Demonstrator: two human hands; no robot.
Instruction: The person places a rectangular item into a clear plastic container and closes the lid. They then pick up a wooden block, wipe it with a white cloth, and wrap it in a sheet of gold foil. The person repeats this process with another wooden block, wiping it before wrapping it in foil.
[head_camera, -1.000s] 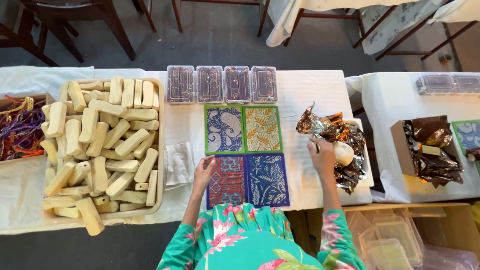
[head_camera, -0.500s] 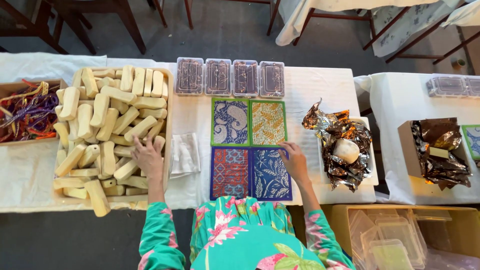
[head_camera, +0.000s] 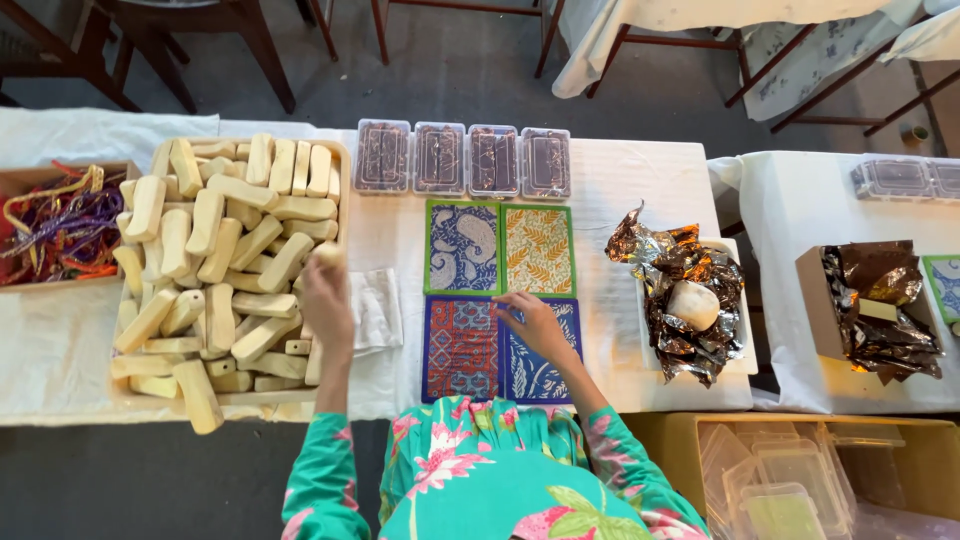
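our left hand (head_camera: 325, 295) holds a pale bar (head_camera: 328, 255) above the tray (head_camera: 345, 190); our right hand (head_camera: 535, 322) lies flat and open on the blue cloth (head_camera: 540, 360)

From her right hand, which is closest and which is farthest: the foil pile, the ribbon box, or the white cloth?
From the right hand:
1. White cloth, to its left, and foil pile, to its right: too close to call.
2. Ribbon box, far left at the table's end, is farthest.
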